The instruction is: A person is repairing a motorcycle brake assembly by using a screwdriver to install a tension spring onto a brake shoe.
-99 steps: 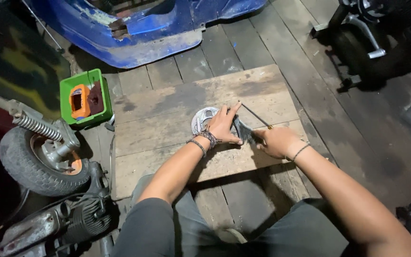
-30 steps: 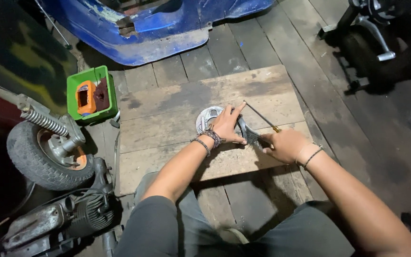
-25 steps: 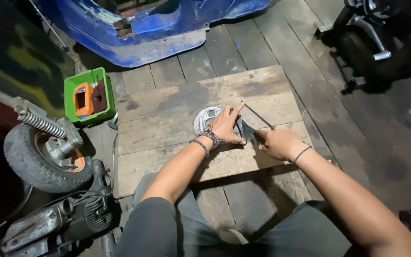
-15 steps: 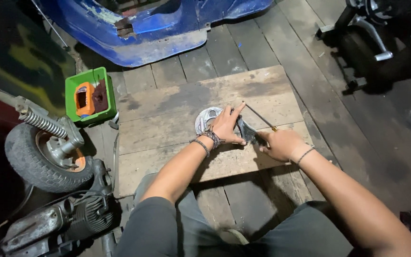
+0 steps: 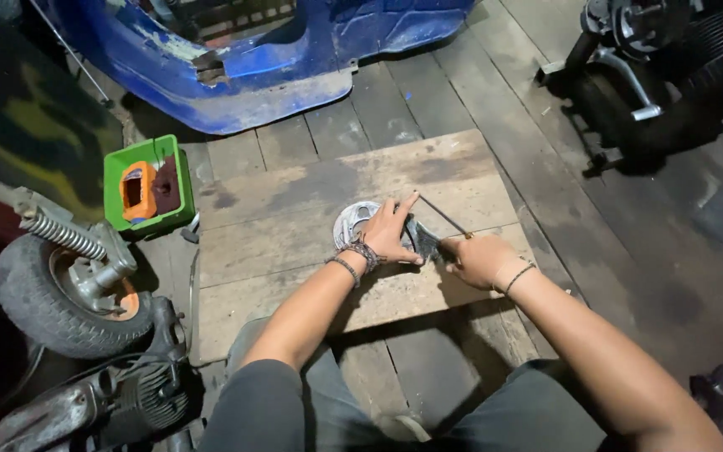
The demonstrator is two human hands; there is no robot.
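**Two hands on a round metal part, thin rod at work**

A round silvery metal part (image 5: 360,228) lies near the middle of a worn wooden board (image 5: 294,226) set on the plank floor (image 5: 562,218). The left hand (image 5: 391,234) rests flat over the part's right side, fingers spread, forefinger stretched toward 1 o'clock, pressing it to the board. Just at 3 o'clock of it, the right hand (image 5: 479,258) is curled shut around a thin rod (image 5: 445,216), which slants up toward 11 o'clock and ends close to the left forefinger. Between the two hands sits a dark bit of the part; what it is cannot be told. Both wrists carry bracelets.

Further out, at 9 o'clock of the board, a green box (image 5: 146,186) holds an orange piece. Below it, toward 8 o'clock, stands a small wheel (image 5: 64,293) with a coil spring (image 5: 64,236). A blue painted body panel (image 5: 253,59) lies at 12 o'clock, and dark engine parts (image 5: 663,75) at 2 o'clock.
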